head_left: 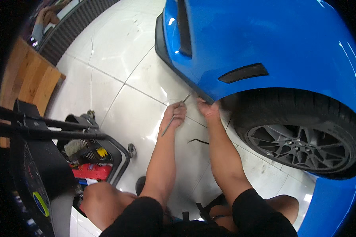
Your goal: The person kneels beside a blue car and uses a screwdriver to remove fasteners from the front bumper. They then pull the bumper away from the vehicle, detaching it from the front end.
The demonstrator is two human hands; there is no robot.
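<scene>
My left hand (175,112) is closed on a thin grey metal rod (167,129), its upper tip pointing toward the blue car's front bumper (203,47). My right hand (207,108) is at the lower edge of the bumper, beside the dark lower trim (184,81), with its fingers bent and partly hidden there. The black tyre with a dark spoked wheel (298,144) is just to the right of that hand. A thin bent black piece (195,140) lies on the white tiled floor (106,91) below my hands.
A black wheeled trolley (114,138) with tools and a red item (91,172) stands at my left. Behind it is a wooden plank surface (31,73). A grey curved strip (71,27) runs at the upper left, with part of another person's limb (47,19) beyond.
</scene>
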